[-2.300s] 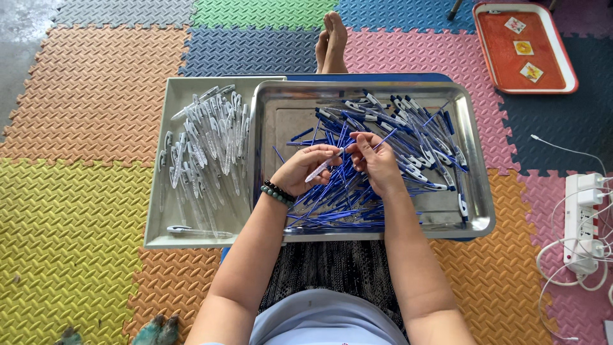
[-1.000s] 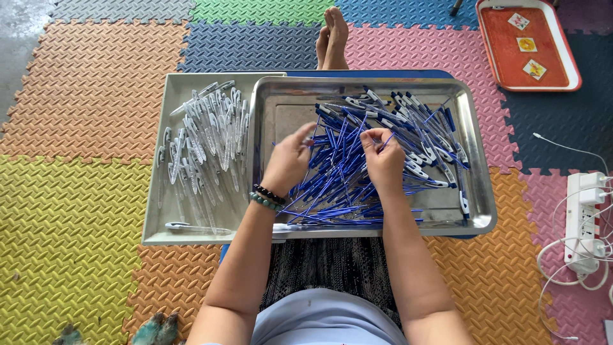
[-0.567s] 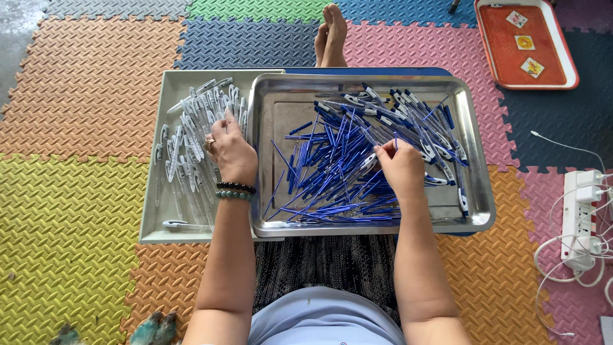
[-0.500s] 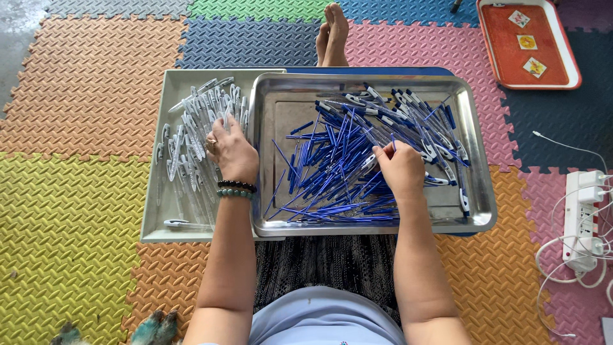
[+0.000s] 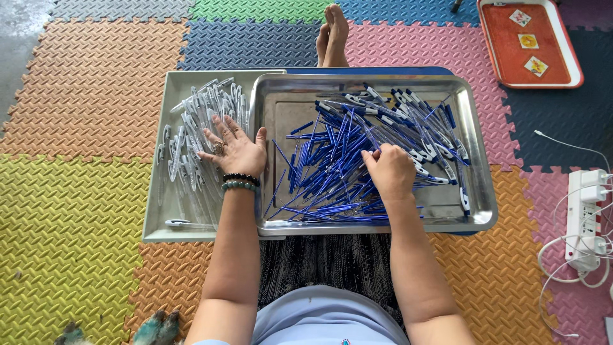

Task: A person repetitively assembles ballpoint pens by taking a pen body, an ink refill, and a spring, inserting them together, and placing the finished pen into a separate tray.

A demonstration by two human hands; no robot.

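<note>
Left hand (image 5: 235, 150) flat on clear pen barrels (image 5: 198, 137)

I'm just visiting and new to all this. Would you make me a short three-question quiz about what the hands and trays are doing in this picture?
1. True or false: the left hand lies spread over the clear pen barrels in the left tray.
2. Multiple choice: the right hand rests in A) the orange tray, B) the steel tray of blue pen refills, C) the power strip.
3. Fill in: the left wrist wears two beaded ____.

Key: 1 true; 2 B; 3 bracelets.
</note>
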